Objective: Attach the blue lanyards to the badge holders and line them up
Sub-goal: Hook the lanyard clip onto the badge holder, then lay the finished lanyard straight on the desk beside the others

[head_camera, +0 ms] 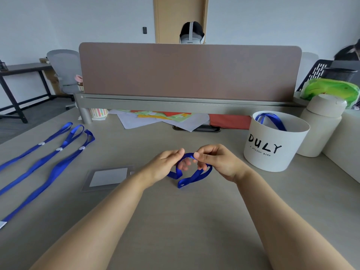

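A: What are the hands doing in the head view?

B: Both are at the middle of the frame. The left hand (169, 164) and the right hand (216, 162) each pinch the top of a looped blue lanyard (191, 178), fingertips nearly meeting. Its lower loops rest on the tabletop (175, 221).

A: And the badge holder?

B: The clear badge holder (109, 177) lies flat just left of the left wrist. Three more lanyards (58, 149) lie side by side at the left edge. Another strap (270, 119) sits in the white bucket (272, 151) at the right.
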Demonstrator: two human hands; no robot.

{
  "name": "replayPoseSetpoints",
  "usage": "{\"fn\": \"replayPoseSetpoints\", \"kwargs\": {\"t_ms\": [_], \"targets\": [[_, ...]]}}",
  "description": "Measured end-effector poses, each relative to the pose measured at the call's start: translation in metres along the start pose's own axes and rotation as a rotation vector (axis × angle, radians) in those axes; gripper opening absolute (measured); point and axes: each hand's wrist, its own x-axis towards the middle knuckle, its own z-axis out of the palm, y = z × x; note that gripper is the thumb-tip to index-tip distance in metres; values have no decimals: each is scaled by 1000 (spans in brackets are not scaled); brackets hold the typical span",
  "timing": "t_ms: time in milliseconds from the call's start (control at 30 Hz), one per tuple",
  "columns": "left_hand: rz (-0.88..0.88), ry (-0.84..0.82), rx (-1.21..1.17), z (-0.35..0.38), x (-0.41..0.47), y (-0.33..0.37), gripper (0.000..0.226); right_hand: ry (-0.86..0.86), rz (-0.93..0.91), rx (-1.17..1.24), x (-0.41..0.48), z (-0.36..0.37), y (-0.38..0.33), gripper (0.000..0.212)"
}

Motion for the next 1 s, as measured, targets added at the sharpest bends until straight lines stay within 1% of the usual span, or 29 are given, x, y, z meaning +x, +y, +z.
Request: {"fn": "replayPoseSetpoints", "kwargs": {"t_ms": [100, 167, 267, 333, 400, 500, 633, 700, 800, 867, 1000], "targets": [[1, 142, 10, -10, 1, -1, 29, 22, 22, -15, -1, -5, -2, 24], [43, 259, -60, -19, 3, -2, 25, 34, 34, -14, -1, -7, -1, 28], [105, 411, -180, -32, 2, 0, 30, 33, 28, -41, 1, -4, 1, 32], [118, 505, -253, -43, -1, 4, 38, 17, 11, -65, 3, 0, 1, 34], [126, 568, -257, -54, -5, 9, 46, -13, -23, -85, 5, 5, -1, 30], [108, 600, -261, -70, -12, 18, 41, -36, -91, -54, 7, 14, -7, 18], [87, 580, -225, -81, -22, 28, 41, -66, -114, -40, 9, 23, -12, 10], [65, 546, -127, -82, -27, 32, 38, -89, -115, -42, 9, 28, -14, 12], [43, 517, -21, -81, -33, 36, 28, -62, -101, -85, 8, 33, -14, 11], [26, 538, 33, -83, -37, 33, 21, -35, -81, -104, 6, 34, -13, 13], [-18, 572, 121, -91, -45, 22, 19, -9, -49, -80, 5, 36, -12, 18]]}}
